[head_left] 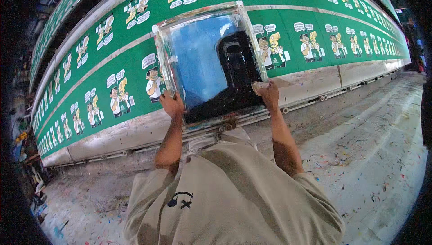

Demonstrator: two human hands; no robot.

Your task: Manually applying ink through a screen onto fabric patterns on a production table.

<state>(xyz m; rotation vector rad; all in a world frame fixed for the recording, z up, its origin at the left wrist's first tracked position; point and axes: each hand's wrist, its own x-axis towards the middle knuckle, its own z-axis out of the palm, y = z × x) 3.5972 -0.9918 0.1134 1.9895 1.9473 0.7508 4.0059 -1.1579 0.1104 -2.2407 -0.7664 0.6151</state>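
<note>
A screen printing frame with pale, paint-smeared sides lies over green printed fabric on a long sloping table. Its blue mesh carries a glossy pool of black ink along the near side, with an arched black patch rising at the right. My left hand is closed round the frame's left edge, near the lower corner. On the opposite edge my right hand grips the frame beside a pale, worn piece at its fingers. The undersides of both hands' grips are hidden.
Rows of cartoon prints run along the green fabric on both sides of the frame. A metal rail with small rollers follows the table's near edge. The grey floor is speckled with coloured paint. Another green-covered table stands at the far left.
</note>
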